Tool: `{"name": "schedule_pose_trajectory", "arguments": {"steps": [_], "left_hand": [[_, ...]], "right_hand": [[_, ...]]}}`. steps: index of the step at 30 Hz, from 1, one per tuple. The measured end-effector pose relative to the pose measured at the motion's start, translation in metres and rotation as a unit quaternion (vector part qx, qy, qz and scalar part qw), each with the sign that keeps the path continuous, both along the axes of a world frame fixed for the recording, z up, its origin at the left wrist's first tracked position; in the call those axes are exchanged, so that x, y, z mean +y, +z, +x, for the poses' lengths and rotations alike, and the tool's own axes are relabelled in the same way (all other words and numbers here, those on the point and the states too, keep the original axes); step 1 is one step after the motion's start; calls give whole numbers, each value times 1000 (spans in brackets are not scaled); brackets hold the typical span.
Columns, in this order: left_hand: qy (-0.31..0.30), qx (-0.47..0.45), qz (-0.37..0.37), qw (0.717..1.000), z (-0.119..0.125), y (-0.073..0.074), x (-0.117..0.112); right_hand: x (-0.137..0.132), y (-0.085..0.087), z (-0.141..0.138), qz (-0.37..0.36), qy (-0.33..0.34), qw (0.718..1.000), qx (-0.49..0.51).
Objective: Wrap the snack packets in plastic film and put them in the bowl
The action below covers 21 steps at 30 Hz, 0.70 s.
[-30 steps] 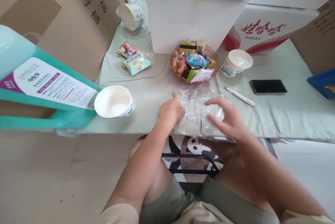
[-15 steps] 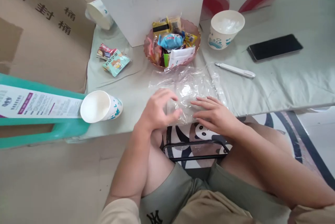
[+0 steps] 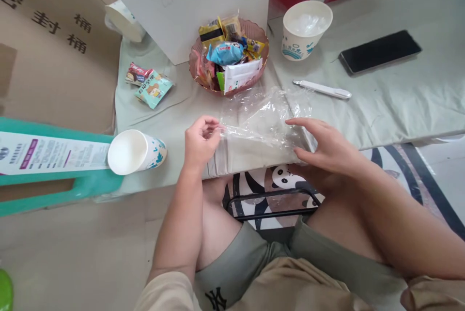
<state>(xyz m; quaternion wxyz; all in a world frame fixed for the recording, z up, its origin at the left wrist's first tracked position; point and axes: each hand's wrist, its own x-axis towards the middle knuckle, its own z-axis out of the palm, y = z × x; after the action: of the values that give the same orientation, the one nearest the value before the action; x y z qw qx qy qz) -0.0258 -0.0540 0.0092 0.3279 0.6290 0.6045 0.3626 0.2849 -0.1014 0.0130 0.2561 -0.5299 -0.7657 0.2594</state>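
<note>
A crumpled sheet of clear plastic film (image 3: pixel 259 117) lies along the front edge of the cloth-covered table, between my hands. My left hand (image 3: pixel 201 141) pinches its left edge between thumb and fingers, drawing a fold tight. At the right end of the film, my right hand (image 3: pixel 323 144) is open, thumb and fingers apart; whether its fingertips touch the film I cannot tell. Just behind the film stands a pink scalloped bowl (image 3: pixel 264 61) of wrapped snacks. A white utility knife (image 3: pixel 322 89) rests to the right of the film.
On the left, a paper cup (image 3: pixel 154 151) lies on its side near the table edge, with two snack packets (image 3: pixel 154 89) behind it. At the right are a paper cup with plastic inside (image 3: pixel 301 42) and a phone (image 3: pixel 379 52). Cardboard boxes (image 3: pixel 47 73) border the left.
My left hand has moved left and closed on the film's edge. My right hand has shifted right, its thumb and fingers spreading. The view has tilted slightly.
</note>
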Motion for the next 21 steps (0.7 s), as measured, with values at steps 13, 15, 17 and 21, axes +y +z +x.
{"name": "schedule_pose_trajectory", "arguments": {"steps": [13, 15, 17, 21], "left_hand": [[-66, -210, 48, 974, 2, -11, 8], [-46, -276, 74, 957, 8, -10, 11], [-32, -315, 85, 945, 12, -10, 13], [-88, -310, 56, 945, 18, -14, 9]], "right_hand": [[4, -17, 37, 32, -121, 898, 422], [0, -16, 40, -9, -63, 938, 341], [-4, -13, 39, -5, -55, 962, 267], [-7, -10, 30, 99, -138, 936, 308]]}}
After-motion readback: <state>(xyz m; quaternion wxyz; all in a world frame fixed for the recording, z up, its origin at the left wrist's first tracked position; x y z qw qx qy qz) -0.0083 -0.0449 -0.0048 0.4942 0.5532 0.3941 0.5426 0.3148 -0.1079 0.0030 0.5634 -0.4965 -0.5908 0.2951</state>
